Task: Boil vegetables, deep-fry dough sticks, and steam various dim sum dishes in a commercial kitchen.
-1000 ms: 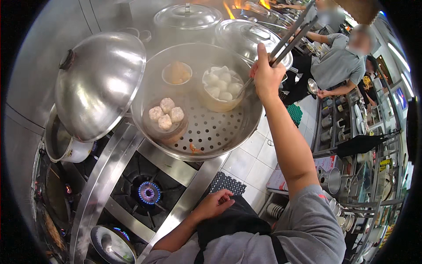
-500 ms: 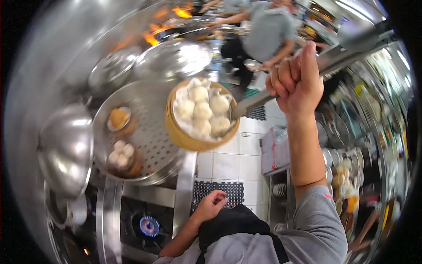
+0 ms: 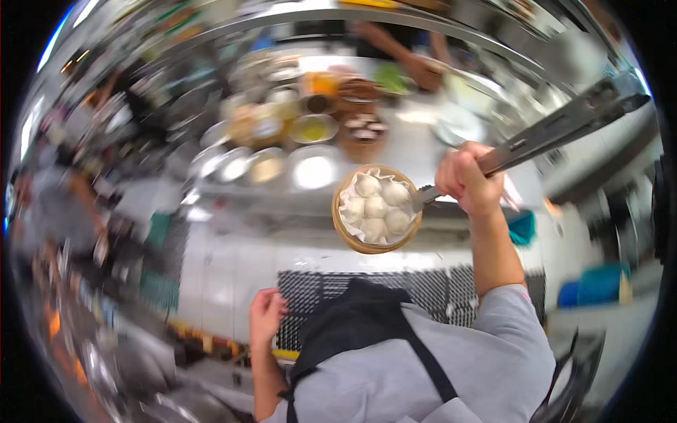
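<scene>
My right hand [image 3: 469, 178] is closed round metal tongs [image 3: 536, 137]. The tips of the tongs grip the right rim of a round bamboo steamer basket [image 3: 367, 243], held up in front of me over the floor. Several white round buns [image 3: 375, 206] lie in the basket on a pale paper liner. My left hand [image 3: 268, 315] hangs low at the left by my black apron. Its fingers are loosely curled and somewhat apart, with nothing visible in them.
Ahead runs a steel counter [image 3: 416, 161] bearing several bowls, plates [image 3: 315, 171] and another small basket [image 3: 363, 137] with white pieces. A person's hands [image 3: 423, 70] work behind it. Black perforated mats [image 3: 458, 292] cover the floor near me. Another person [image 3: 56, 204] stands at the left, blurred.
My view has swung right, from the stove and large perforated steamer to the counter. The bamboo basket has come along, still gripped in the tongs. My left hand remains low.
</scene>
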Available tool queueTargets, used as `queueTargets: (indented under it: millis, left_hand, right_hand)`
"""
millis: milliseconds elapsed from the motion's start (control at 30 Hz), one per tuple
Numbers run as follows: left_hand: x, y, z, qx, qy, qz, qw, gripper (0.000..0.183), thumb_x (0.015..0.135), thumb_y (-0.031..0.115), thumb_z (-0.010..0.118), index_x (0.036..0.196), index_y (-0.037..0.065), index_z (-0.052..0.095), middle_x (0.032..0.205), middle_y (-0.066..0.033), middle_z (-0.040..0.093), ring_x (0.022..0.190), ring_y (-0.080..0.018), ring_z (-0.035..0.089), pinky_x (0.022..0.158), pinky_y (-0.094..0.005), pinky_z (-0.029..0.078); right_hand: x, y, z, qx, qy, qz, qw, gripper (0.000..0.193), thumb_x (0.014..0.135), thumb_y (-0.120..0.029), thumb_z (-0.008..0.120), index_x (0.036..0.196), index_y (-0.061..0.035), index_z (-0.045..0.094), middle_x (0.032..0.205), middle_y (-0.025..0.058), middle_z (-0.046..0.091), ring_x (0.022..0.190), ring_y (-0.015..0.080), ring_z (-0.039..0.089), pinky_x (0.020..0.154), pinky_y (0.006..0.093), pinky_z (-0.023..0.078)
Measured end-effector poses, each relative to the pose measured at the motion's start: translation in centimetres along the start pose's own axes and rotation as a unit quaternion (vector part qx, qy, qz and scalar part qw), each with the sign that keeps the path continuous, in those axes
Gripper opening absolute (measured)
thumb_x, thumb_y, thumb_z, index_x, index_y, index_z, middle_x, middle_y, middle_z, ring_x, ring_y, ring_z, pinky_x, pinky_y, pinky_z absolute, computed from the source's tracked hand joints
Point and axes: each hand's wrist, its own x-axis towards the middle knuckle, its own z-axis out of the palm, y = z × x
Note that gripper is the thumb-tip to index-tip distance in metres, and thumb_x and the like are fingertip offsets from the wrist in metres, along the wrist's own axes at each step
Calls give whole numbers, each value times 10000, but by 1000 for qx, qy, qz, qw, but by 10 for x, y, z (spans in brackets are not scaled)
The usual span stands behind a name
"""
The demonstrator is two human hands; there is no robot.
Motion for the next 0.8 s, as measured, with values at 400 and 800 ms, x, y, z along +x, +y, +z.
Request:
queueTargets:
  millis: [400,800]
  left_hand:
    - [66,68,131,112,-125,1,986,200,952,131,577,1116,20,548,848,-51,650,677,-88,596,561,-209,443]
    - [25,44,80,115,20,-29,993,238,941,178,611,1122,35,554,829,-34,637,675,-87,593,567,-223,443]
  right_hand:
    - [-125,-18,-284,-335,488,5,806,458,933,-164,656,541,-97,429,465,-3,444,378,84,416,379,253,321]
    - [2,159,-251,-293,406,-28,865,346,872,-166,738,603,-74,540,510,-30,508,455,48,452,447,223,339]
